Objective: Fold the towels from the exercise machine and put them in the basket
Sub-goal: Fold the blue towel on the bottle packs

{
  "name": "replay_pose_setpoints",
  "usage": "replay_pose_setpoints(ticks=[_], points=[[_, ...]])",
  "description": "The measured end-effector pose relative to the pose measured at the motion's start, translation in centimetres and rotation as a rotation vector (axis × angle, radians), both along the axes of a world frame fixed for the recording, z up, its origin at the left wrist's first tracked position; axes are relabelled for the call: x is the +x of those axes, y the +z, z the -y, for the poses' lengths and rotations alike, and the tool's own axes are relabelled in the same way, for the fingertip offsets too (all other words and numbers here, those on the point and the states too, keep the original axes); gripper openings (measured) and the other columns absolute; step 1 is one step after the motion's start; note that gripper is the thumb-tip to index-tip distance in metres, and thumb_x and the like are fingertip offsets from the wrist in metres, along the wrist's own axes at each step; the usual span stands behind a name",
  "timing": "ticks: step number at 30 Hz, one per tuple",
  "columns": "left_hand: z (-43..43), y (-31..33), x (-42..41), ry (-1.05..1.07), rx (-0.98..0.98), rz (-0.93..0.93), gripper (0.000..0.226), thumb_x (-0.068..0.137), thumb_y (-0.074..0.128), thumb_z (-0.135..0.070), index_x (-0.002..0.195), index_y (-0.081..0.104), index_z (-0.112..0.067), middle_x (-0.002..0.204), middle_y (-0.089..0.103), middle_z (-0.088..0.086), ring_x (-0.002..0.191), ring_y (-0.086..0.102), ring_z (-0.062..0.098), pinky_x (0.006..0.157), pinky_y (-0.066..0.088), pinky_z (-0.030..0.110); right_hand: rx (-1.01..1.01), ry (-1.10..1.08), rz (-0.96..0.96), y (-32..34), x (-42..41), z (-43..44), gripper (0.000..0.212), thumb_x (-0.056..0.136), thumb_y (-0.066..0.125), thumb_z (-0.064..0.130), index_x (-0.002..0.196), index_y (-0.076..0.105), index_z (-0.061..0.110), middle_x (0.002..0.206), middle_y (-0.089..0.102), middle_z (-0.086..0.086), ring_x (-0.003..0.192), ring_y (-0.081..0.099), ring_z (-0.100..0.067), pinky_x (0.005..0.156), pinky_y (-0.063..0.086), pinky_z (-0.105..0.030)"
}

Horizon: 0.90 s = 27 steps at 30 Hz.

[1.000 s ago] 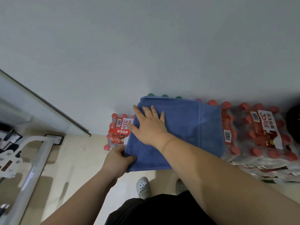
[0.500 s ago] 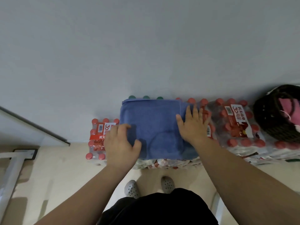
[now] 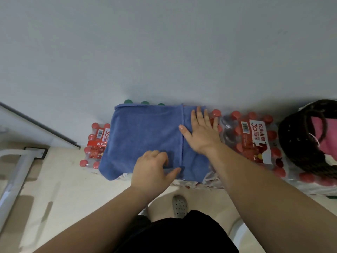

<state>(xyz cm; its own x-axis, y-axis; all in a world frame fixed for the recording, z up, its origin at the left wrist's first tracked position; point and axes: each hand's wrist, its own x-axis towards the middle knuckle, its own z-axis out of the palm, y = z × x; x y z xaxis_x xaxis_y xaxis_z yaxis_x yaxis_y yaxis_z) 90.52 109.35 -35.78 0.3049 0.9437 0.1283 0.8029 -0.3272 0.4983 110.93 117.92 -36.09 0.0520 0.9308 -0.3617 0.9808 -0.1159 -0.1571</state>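
The blue towel (image 3: 145, 136) is seen spread flat over the packs of bottled water (image 3: 255, 136), its far edge up at the wall side and its near edge hanging a little past the packs' near edge. A second ago the right hand (image 3: 202, 134) was pressed on the towel's left part. Now it has been swept across and is laid flat, fingers straight, on the narrow strip right of the upright fold line.

The left hand (image 3: 151, 170) has been brought away from the near left corner it was gripping. It is now set on the cloth at the near edge, just left of that fold line, fingers curled down and thumb stretched toward the seam. Whether a layer is pinched there cannot be told.

So the smoothing pass looks finished, and the next fold is judged to be lined up, probably across that seam. The dark woven basket (image 3: 295, 148) is parked at the packs' right end, with a pink towel (image 3: 326, 137) already inside. The blue one is not yet folded small enough to be dropped in.
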Motion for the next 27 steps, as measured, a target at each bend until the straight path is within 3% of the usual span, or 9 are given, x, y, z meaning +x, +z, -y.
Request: replay_pose_setpoints(ticks=[3, 5, 7, 9, 13, 18, 21, 23, 27], points=[[1.6, -0.2, 2.0, 0.079, -0.052, -0.099, 0.054, 0.069, 0.06, -0.074, 0.059, 0.035, -0.027, 0.059, 0.039, -0.013, 0.057, 0.043, 0.015, 0.047, 0.027, 0.025, 0.052, 0.032, -0.046, 0.0, 0.6, -0.1, 0.087, 0.093, 0.009, 0.073, 0.159, 0.002, 0.018, 0.166, -0.015, -0.006, 0.152, -0.015, -0.027, 0.12, -0.013, -0.053], [2.2, -0.5, 3.2, 0.158, -0.175, -0.157, 0.059, 0.069, 0.061, -0.077, 0.058, 0.034, -0.026, 0.061, 0.041, -0.011, 0.059, 0.042, 0.014, 0.047, 0.021, 0.026, 0.19, 0.068, -0.072, 0.3, 0.6, 0.5, 0.08, 0.094, 0.014, 0.071, 0.158, 0.019, 0.022, 0.166, 0.005, -0.012, 0.152, 0.002, -0.033, 0.123, -0.002, -0.051], [2.6, -0.8, 4.1, 0.206, -0.229, -0.171, 0.054, 0.071, 0.062, -0.075, 0.061, 0.039, -0.027, 0.067, 0.049, -0.01, 0.062, 0.048, 0.015, 0.048, 0.028, 0.026, 0.321, 0.129, -0.089, 0.8, 0.2, 1.0, 0.075, 0.093, 0.02, 0.068, 0.151, 0.038, 0.025, 0.149, 0.037, -0.011, 0.14, 0.029, -0.035, 0.117, 0.021, -0.048], [2.7, -1.0, 4.8, 0.252, -0.228, -0.149, 0.043, 0.074, 0.066, -0.064, 0.065, 0.047, -0.027, 0.073, 0.057, -0.008, 0.066, 0.056, 0.017, 0.052, 0.04, 0.028, 0.321, 0.168, -0.141, 1.3, -0.2, 1.1, 0.066, 0.095, 0.029, 0.065, 0.145, 0.047, 0.026, 0.131, 0.048, -0.005, 0.126, 0.039, -0.031, 0.106, 0.031, -0.046], [2.7, -1.3, 5.4, 0.32, -0.232, -0.121, 0.03, 0.077, 0.069, -0.037, 0.061, 0.053, -0.018, 0.067, 0.059, -0.001, 0.059, 0.056, 0.023, 0.05, 0.046, 0.032, 0.233, 0.177, -0.143, 2.0, -0.9, 0.5, 0.059, 0.097, 0.036, 0.064, 0.143, 0.047, 0.029, 0.137, 0.047, -0.004, 0.128, 0.036, -0.032, 0.106, 0.029, -0.046], [3.0, -1.4, 5.2, 0.309, -0.241, -0.191, 0.022, 0.074, 0.066, -0.024, 0.061, 0.051, -0.015, 0.058, 0.049, -0.003, 0.051, 0.045, 0.024, 0.045, 0.031, 0.028, 0.099, 0.116, -0.14, 2.6, -1.6, -0.3, 0.059, 0.098, 0.033, 0.064, 0.143, 0.048, 0.029, 0.147, 0.042, -0.005, 0.135, 0.03, -0.034, 0.112, 0.023, -0.05], [2.9, -0.8, 4.7, 0.308, -0.234, -0.161, 0.029, 0.072, 0.063, -0.017, 0.058, 0.039, -0.017, 0.052, 0.037, -0.004, 0.048, 0.035, 0.022, 0.044, 0.018, 0.028, 0.098, 0.126, -0.143, 2.9, -1.8, -0.6, 0.053, 0.1, 0.034, 0.057, 0.137, 0.053, 0.024, 0.147, 0.043, -0.001, 0.134, 0.032, -0.032, 0.109, 0.026, -0.049], [2.8, 0.3, 4.3, 0.33, -0.214, -0.115, 0.03, 0.07, 0.063, -0.014, 0.057, 0.036, -0.018, 0.05, 0.036, -0.004, 0.045, 0.031, 0.019, 0.043, 0.019, 0.027, 0.133, 0.103, -0.23, 3.3, -1.8, -0.8, 0.047, 0.101, 0.039, 0.051, 0.135, 0.055, 0.021, 0.147, 0.043, 0.001, 0.134, 0.035, -0.03, 0.107, 0.029, -0.046], [3.1, 4.3, 4.0, 0.319, -0.123, -0.006, 0.02, 0.066, 0.064, -0.016, 0.06, 0.045, -0.014, 0.048, 0.047, 0.001, 0.046, 0.045, 0.024, 0.042, 0.041, 0.035, 0.302, 0.015, -0.615, 5.7, -1.1, -1.0, 0.044, 0.101, 0.051, 0.035, 0.138, 0.056, 0.012, 0.139, 0.051, -0.001, 0.129, 0.046, -0.022, 0.11, 0.036, -0.036]])
